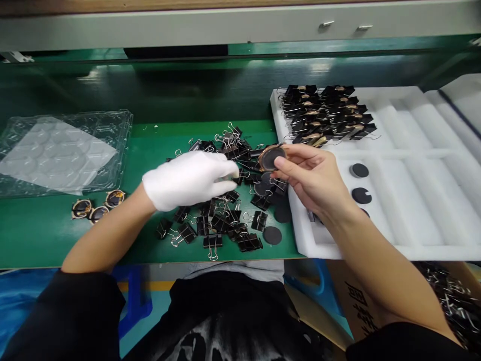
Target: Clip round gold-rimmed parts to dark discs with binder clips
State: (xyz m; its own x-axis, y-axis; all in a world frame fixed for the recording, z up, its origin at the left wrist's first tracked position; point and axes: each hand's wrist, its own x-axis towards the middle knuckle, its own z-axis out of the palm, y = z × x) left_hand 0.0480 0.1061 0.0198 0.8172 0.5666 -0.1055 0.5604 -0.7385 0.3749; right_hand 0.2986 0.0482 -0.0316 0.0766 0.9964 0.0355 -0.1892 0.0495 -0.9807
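My right hand (313, 173) is bare and pinches a round rose-gold watch case (266, 159) with a dark disc (273, 158) on its face, thumb on the disc. My left hand (191, 179), in a white glove and slightly blurred, hovers over a heap of black binder clips (221, 220). Its thumb and forefinger are apart, close to a clip in the pile, with nothing visible held between them. Loose black discs (272, 235) lie at the heap's right side, some partly covered by clips.
A white foam tray (404, 198) at right holds rows of clipped watch cases (311, 118) and a few black discs (359, 170). Three watch cases (114, 198) lie left, near a clear plastic tray (126, 135) with a white sheet (63, 150). A ledge (225, 27) crosses above.
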